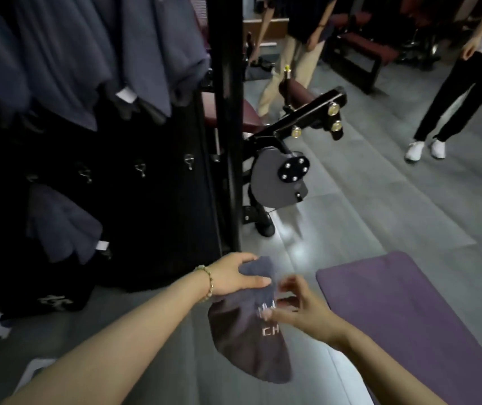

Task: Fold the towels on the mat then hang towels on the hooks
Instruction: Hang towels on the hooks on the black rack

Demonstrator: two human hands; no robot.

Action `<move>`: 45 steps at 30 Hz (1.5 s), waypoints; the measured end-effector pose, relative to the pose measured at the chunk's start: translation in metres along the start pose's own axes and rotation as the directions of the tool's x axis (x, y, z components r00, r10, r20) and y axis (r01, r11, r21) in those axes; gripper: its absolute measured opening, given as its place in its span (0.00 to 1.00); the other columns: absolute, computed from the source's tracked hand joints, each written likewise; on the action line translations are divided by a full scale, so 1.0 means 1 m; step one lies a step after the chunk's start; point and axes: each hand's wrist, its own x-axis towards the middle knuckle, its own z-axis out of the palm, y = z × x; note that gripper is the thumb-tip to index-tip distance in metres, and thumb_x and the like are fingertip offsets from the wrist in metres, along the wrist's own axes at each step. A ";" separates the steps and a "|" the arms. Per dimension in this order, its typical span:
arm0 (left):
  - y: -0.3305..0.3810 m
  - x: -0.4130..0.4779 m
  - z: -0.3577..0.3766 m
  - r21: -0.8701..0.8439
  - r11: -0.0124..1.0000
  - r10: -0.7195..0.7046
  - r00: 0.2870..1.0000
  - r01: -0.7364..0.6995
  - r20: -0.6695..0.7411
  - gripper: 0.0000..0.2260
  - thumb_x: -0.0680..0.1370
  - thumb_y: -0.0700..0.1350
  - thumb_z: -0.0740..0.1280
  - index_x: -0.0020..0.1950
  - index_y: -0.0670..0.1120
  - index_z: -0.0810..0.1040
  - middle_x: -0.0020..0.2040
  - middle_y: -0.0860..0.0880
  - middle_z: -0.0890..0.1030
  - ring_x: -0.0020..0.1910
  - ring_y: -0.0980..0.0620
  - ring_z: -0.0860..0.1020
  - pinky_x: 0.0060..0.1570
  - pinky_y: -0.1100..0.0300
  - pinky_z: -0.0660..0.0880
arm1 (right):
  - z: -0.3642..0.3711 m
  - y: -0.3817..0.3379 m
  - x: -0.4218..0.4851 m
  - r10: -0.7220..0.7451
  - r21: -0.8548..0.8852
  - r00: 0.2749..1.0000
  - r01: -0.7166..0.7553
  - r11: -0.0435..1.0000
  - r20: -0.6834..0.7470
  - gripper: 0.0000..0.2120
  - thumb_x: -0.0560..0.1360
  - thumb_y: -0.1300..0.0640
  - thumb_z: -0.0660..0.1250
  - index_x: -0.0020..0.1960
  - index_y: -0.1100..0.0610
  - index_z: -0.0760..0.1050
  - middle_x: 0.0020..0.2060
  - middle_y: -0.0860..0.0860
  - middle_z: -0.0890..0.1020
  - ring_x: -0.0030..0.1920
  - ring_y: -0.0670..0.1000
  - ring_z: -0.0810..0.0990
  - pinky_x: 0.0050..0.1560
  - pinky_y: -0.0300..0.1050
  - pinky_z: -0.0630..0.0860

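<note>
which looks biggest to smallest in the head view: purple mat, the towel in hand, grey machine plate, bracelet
1. purple mat
2. towel
3. grey machine plate
4. bracelet
The towel is nearer the camera than the plate, so their true order is unsure.

I log these by colour:
- Towel (245, 340): dark slate grey, with pale lettering printed across it.
- Mat (409, 317): plain purple.
- Hung towels (58, 54): slate blue, with white tags (127, 95).
- Hooks (188, 160): silver, on a black rack (146, 214).
- Floor (380, 214): grey planks.
- Bracelet (207, 283): pale green and gold beads.
- Machine (307, 112): black frame, maroon pads, grey disc.
- Shoes (415, 150): white.
</note>
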 end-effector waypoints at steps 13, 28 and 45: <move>-0.098 -0.111 -0.208 0.170 0.979 -0.123 0.990 0.110 0.071 0.14 0.70 0.57 0.73 0.45 0.48 0.82 0.42 0.49 0.84 0.40 0.57 0.80 0.42 0.62 0.76 | 0.150 -0.120 0.148 0.067 -0.439 0.883 0.164 0.883 0.465 0.18 0.72 0.46 0.72 0.55 0.58 0.79 0.52 0.56 0.83 0.55 0.53 0.81 0.60 0.50 0.76; -0.174 -0.161 -0.287 -0.256 0.965 -0.077 0.879 -0.052 -0.470 0.04 0.73 0.46 0.69 0.47 0.48 0.78 0.42 0.59 0.80 0.47 0.65 0.77 0.51 0.67 0.71 | 0.214 -0.162 0.276 0.022 -0.020 0.812 -0.012 1.000 0.583 0.12 0.77 0.54 0.65 0.58 0.57 0.72 0.49 0.54 0.81 0.50 0.52 0.80 0.52 0.46 0.78; -0.240 -0.066 -0.398 0.295 0.955 0.210 0.630 0.031 -0.747 0.11 0.78 0.45 0.66 0.59 0.52 0.81 0.55 0.54 0.80 0.56 0.58 0.77 0.60 0.65 0.71 | 0.258 -0.193 0.415 -0.582 -0.661 0.757 0.603 0.447 0.297 0.20 0.69 0.49 0.74 0.61 0.47 0.79 0.46 0.46 0.77 0.46 0.46 0.78 0.50 0.36 0.73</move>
